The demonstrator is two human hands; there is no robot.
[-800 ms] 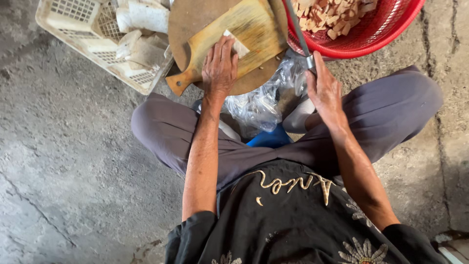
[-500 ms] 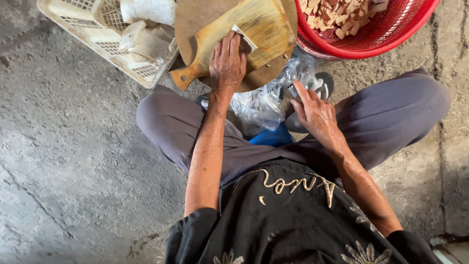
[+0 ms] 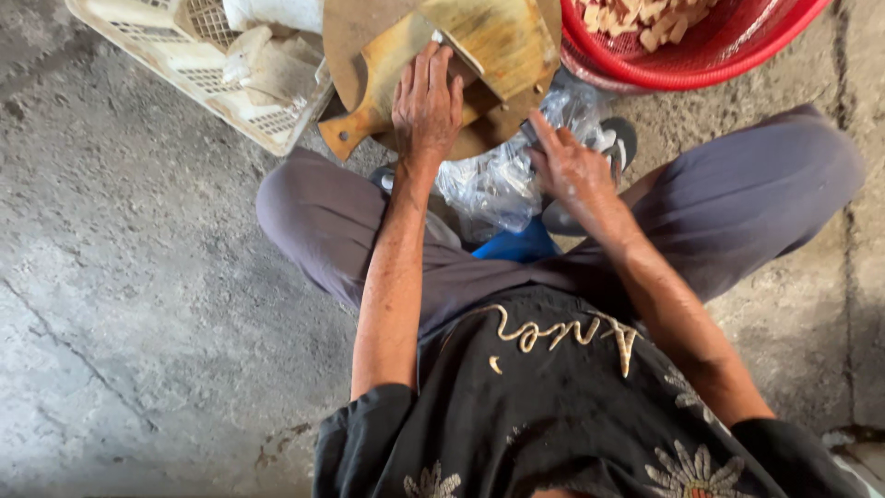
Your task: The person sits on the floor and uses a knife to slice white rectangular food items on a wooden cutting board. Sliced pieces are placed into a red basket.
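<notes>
Knife's gone from the right hand point(image 3: 567, 166) now, fingers loose on the plastic bag point(image 3: 498, 180); left hand point(image 3: 426, 101) presses flat, open, on the cutting board point(image 3: 479, 46).

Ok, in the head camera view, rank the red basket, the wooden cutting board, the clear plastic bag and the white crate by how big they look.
1. Red basket and white crate: both cut off by the frame, so unsure which is bigger.
2. Wooden cutting board, under the left hand.
3. Clear plastic bag, by the right hand.

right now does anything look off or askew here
Mildly: the wooden cutting board lies skewed on a round board, its handle overhanging toward the white crate. The left hand presses it. No spill or damage shows.
</notes>
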